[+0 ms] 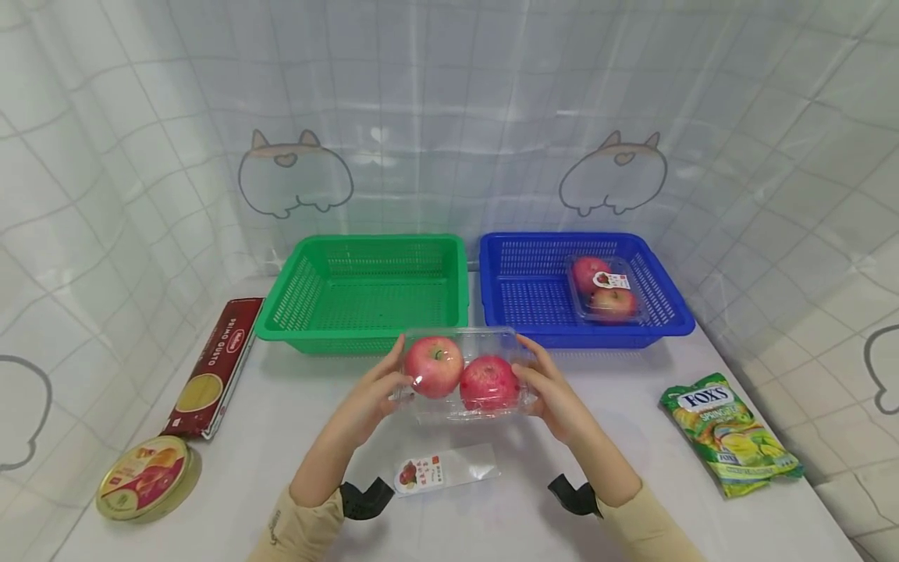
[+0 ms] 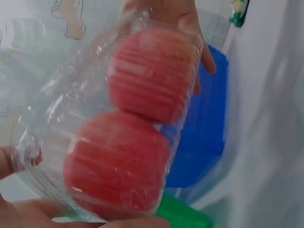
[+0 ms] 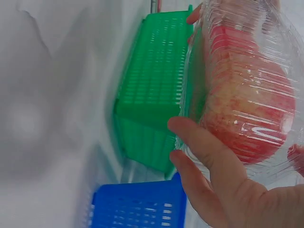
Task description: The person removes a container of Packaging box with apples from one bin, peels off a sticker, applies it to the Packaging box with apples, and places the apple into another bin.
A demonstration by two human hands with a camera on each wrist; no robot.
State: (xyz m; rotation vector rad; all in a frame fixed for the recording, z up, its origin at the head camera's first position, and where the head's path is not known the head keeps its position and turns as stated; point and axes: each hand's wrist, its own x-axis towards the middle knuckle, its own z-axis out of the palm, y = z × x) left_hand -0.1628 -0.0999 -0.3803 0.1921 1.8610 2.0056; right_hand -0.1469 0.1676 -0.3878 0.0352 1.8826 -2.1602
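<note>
A clear plastic box with two red apples inside hangs over the table, in front of the two baskets. My left hand grips its left end, and my right hand grips its right end. In the left wrist view the clear box tilts with both apples showing through its ribbed side. The right wrist view shows fingers bent along the box's edge. Below the box, a clear strip with a printed apple label lies on the table between my forearms.
At the back stand a green basket and a blue basket; the blue one holds another apple box. Left lie a dark red pasta box and a round tin. A green candy bag lies right.
</note>
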